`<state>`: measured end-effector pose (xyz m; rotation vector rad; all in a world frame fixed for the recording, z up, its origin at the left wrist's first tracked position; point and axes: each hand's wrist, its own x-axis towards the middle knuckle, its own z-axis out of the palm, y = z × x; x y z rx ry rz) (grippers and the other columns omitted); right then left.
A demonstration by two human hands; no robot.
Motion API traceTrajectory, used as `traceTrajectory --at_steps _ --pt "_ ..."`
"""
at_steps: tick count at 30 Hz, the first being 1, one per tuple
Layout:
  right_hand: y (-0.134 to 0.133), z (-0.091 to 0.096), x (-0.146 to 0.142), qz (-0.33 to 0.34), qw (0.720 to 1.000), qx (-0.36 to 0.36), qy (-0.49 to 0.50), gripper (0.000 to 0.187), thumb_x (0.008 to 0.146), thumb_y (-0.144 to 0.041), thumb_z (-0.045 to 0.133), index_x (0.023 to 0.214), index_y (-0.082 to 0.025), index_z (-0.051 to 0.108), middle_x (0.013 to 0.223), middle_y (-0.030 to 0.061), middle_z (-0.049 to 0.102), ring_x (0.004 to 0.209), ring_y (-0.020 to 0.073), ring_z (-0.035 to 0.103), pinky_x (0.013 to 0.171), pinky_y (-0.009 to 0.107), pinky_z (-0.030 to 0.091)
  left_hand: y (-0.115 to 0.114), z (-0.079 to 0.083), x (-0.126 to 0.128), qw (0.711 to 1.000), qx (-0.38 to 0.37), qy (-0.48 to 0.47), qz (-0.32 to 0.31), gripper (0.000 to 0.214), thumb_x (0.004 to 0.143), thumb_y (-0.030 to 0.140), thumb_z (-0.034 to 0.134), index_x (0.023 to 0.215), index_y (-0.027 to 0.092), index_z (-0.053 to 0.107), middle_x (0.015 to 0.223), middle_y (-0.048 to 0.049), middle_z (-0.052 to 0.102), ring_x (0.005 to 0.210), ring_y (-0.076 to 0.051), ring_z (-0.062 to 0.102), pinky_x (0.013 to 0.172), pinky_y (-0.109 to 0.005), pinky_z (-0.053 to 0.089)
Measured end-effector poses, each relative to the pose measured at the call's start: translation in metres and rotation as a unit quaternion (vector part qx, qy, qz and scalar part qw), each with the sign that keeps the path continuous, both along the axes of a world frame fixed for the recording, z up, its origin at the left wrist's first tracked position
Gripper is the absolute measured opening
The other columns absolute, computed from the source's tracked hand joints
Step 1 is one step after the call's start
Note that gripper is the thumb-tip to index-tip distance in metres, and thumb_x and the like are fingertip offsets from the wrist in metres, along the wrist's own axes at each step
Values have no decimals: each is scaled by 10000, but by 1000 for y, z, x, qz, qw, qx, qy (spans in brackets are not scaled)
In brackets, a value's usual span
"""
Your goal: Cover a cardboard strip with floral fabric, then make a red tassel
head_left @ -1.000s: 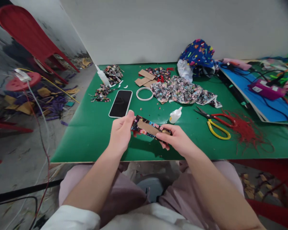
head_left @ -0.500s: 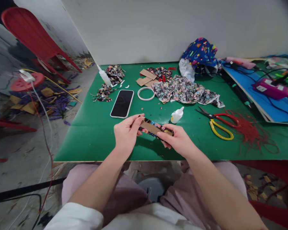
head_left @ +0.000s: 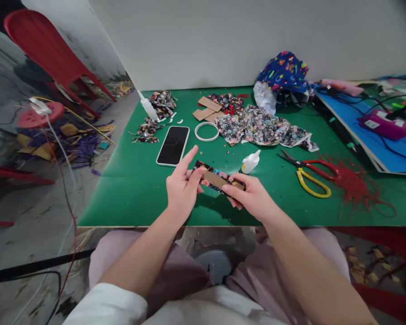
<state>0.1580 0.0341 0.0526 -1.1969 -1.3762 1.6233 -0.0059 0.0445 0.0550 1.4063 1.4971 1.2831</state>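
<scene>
Between my hands, above the table's front part, is a cardboard strip [head_left: 214, 179] edged with dark floral fabric. My left hand [head_left: 184, 187] grips its left end with the thumb on top, the index finger stretched out away from it. Around the right end, my right hand [head_left: 250, 194] is closed, thumb lying on the cardboard face. The undersides of the strip and some fingertips are hidden. Just beyond it stand a small white glue bottle [head_left: 251, 162], a white tape ring [head_left: 206, 132] and a phone [head_left: 173, 146] lying flat.
Scissors [head_left: 304, 174] lie at right beside tangled red threads [head_left: 357, 189]. Crumpled floral fabric [head_left: 264, 126], cardboard pieces [head_left: 208, 107] and a white nozzle bottle [head_left: 149, 107] are farther back. A blue board [head_left: 368, 144] with cables occupies the far right of the green table [head_left: 122, 198].
My left index finger has lifted off the strip and now points forward. The strip and my right hand stay nearly in place.
</scene>
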Motion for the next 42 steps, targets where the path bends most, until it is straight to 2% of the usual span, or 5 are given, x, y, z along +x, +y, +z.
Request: traceTrajectory --at_steps 5,14,25,38,42 --pt "1 3 4 -6 1000 4 6 267 747 -426 584 699 -174 511 434 -75 472 366 44 374 367 170 294 5 6 -6 999 40 -5 16 586 846 575 308 1278 212 469 470 48 454 362 -67 466 358 -153 380" --pt "0 -1 3 10 1000 6 -14 255 760 -426 568 731 -179 513 452 -74 466 387 47 394 372 161 326 1 3 -5 987 61 147 30 381 820 397 511 1167 248 565 512 69 556 409 -60 521 504 -160 449" --pt "1 -1 5 45 998 9 -46 272 757 -446 567 739 -181 510 462 -70 472 398 49 388 382 169 303 10 8 -12 994 54 93 5 350 854 422 451 1116 244 602 529 52 480 407 -51 334 391 -173 271" --pt "2 -4 5 47 994 37 -91 221 779 -389 549 723 -178 516 492 -65 472 441 54 417 440 177 325 15 -12 -16 840 214 498 5 353 902 318 385 1186 205 561 501 10 593 415 -82 464 484 -196 334" --pt "4 -6 7 41 994 25 -93 244 761 -423 561 769 -180 540 492 -63 468 437 63 418 431 184 333 15 -12 -16 873 184 452 -2 362 920 308 331 1197 212 544 651 -3 667 450 -72 503 506 -179 358"
